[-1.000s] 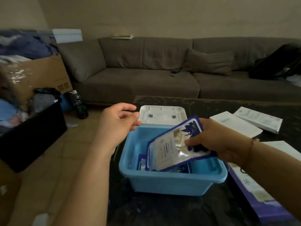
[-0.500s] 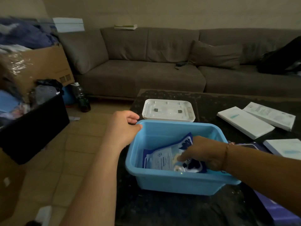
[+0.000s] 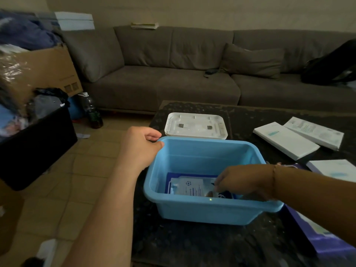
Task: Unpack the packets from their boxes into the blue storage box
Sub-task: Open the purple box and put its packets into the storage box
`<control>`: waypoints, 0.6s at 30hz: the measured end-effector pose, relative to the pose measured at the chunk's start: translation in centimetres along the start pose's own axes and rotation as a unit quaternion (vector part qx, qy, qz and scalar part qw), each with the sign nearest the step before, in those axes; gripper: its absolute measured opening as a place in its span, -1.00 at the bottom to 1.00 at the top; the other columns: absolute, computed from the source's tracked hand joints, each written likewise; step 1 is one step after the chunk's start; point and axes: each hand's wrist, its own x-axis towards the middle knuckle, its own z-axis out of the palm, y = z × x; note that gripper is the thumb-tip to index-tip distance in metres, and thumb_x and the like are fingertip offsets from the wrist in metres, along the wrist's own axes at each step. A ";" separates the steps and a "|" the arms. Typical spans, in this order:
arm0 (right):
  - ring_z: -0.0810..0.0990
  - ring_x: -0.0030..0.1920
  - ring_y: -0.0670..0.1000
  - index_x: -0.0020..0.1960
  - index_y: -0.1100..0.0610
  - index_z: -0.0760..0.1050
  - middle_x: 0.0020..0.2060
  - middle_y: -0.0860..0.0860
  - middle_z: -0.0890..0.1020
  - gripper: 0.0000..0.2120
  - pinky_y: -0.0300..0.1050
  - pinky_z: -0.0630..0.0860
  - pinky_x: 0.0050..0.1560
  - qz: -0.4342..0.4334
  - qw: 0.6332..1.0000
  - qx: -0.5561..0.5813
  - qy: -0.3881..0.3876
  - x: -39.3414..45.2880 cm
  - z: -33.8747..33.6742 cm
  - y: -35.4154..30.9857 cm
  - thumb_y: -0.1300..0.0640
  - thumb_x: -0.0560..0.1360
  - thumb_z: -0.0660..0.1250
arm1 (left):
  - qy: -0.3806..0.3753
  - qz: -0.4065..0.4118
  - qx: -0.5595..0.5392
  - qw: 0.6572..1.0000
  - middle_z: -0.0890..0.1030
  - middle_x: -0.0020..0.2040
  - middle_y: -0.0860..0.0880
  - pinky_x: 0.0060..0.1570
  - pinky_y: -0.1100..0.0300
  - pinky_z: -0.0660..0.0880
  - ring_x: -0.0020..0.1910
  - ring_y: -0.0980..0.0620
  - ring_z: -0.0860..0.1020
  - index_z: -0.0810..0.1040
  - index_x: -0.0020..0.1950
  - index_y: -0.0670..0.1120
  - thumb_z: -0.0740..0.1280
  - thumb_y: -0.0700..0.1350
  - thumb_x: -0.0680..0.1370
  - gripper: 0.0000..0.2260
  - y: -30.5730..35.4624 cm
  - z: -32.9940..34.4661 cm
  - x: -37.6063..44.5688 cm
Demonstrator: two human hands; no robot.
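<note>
On the dark surface [image 3: 192, 245] we have the blue storage box [image 3: 202, 211] in front of us, and we judge the unpacking partly done: at least 2 packets [image 3: 190, 186] lie flat on its floor, a dark blue edge showing under the top one. What is left, by our reading, sits to the right: 3 white boxes [image 3: 285, 139] on the far right of the surface look unopened, though we cannot tell what they hold, and a purple box [image 3: 319, 236] lies just beside the storage box under our right forearm. A white lid [image 3: 195, 126] rests upside down just behind the storage box. Our left hand [image 3: 140, 147] holds the box's near-left rim corner, fingers curled over the edge. Our right hand [image 3: 240, 182] is down inside the box on the top packet; its fingers touch the packet, but we cannot tell whether they pinch it or have let go. The packet shows a small round emblem and lines of fine print, too small for us to read; no brand name is legible anywhere.
</note>
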 end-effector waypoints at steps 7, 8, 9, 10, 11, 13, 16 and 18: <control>0.60 0.15 0.02 0.26 0.05 0.56 0.15 0.00 0.64 -0.67 0.00 0.52 0.26 -0.056 0.987 -0.150 -0.017 -0.1 0.7 0.3 -0.04 0.55 0.32 | -0.005 -0.005 0.009 1.000 0.67 -0.09 0.03 -0.19 0.35 0.47 -0.09 0.15 0.62 0.68 0.09 -0.08 0.49 -0.21 0.47 -0.79 0.4 0.3 -0.1; 0.60 0.15 0.01 0.26 0.06 0.57 0.16 0.00 0.64 -0.68 -0.02 0.52 0.26 -0.077 0.984 -0.164 0.001 -0.5 0.5 0.2 -0.04 0.57 0.29 | -0.002 -0.009 0.014 1.000 0.67 -0.07 0.03 -0.20 0.33 0.46 -0.10 0.16 0.61 0.67 0.10 -0.07 0.49 -0.18 0.48 -0.80 0.7 0.4 -0.1; 0.59 0.13 -0.01 0.25 0.04 0.57 0.16 -0.01 0.64 -0.70 -0.06 0.51 0.23 -0.103 0.981 -0.162 0.026 -1.1 0.1 0.2 -0.03 0.58 0.27 | 0.003 -0.012 0.022 1.000 0.66 -0.05 0.03 -0.21 0.33 0.44 -0.12 0.19 0.58 0.66 0.11 -0.06 0.48 -0.16 0.50 -0.80 1.0 0.4 -0.2; 0.59 0.10 -0.06 0.23 0.00 0.57 0.14 -0.03 0.64 -0.74 -0.11 0.50 0.18 -0.132 0.980 -0.139 0.057 -2.2 -0.4 0.3 -0.03 0.59 0.26 | 0.012 -0.011 0.033 0.999 0.65 -0.05 0.04 -0.23 0.34 0.41 -0.14 0.23 0.55 0.65 0.13 -0.05 0.46 -0.13 0.51 -0.81 1.4 0.3 -0.3; 0.59 0.05 -0.10 0.22 -0.07 0.55 0.11 -0.07 0.64 -0.76 -0.16 0.49 0.11 -0.166 0.977 -0.097 0.098 -3.5 -1.1 0.7 -0.03 0.59 0.26 | 0.023 -0.004 0.044 0.999 0.63 -0.07 0.06 -0.24 0.35 0.38 -0.15 0.25 0.52 0.64 0.14 -0.05 0.45 -0.10 0.53 -0.81 1.8 0.3 -0.5; 0.65 -0.05 -0.14 0.18 -0.11 0.54 -0.01 -0.11 0.68 -0.80 -0.22 0.55 -0.01 -0.243 0.949 0.042 0.193 -6.6 -2.3 2.5 0.00 0.56 0.30 | 0.050 0.022 0.046 0.997 0.60 -0.12 0.13 -0.23 0.39 0.36 -0.16 0.29 0.51 0.65 0.13 -0.04 0.43 -0.07 0.54 -0.82 2.8 -0.1 -0.9; 0.72 -0.10 -0.01 0.10 -0.03 0.59 -0.08 0.02 0.72 -0.79 -0.03 0.63 -0.09 -0.322 0.842 0.291 0.320 -11.8 -2.7 8.6 0.05 0.49 0.31 | 0.087 0.080 0.013 0.993 0.59 -0.15 0.25 -0.20 0.42 0.39 -0.15 0.33 0.54 0.66 0.07 0.01 0.40 -0.05 0.55 -0.88 4.9 -0.3 -2.2; 0.71 -0.08 0.12 0.09 -0.06 0.60 -0.09 0.06 0.70 -0.71 0.15 0.63 -0.05 -0.286 0.811 0.330 0.389 -13.0 -1.4 13.7 -0.09 0.40 0.32 | 0.098 0.127 -0.006 0.987 0.59 -0.16 0.26 -0.22 0.47 0.44 -0.15 0.35 0.57 0.65 0.02 0.05 0.39 -0.05 0.55 -0.92 6.3 0.3 -3.6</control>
